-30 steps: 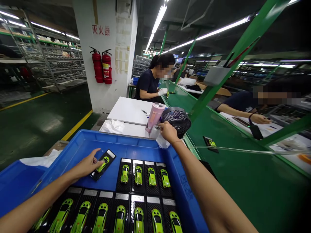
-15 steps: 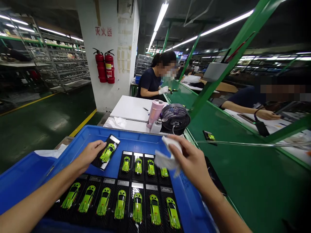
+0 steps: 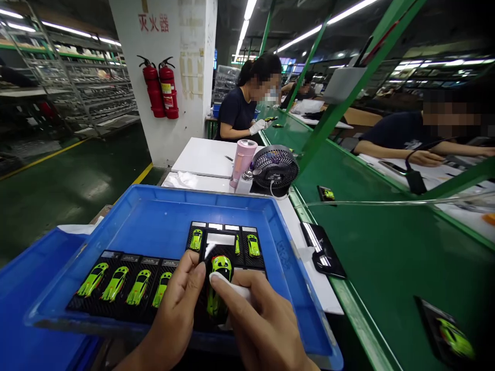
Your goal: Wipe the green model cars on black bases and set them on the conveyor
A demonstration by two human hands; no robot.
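the right grip (image 3: 263, 322) pinches a white cloth (image 3: 230, 286) against a green model car (image 3: 214, 304) at lower centre, its long axis running up the frame; the left grip (image 3: 174, 312) sits just beside it, closure unclear.

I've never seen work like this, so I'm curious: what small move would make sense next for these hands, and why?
Probably slide the white cloth gently along the green model car with the right hand, since the cloth lies across the car's body. The left hand sits beside the car's black card and could steady it.
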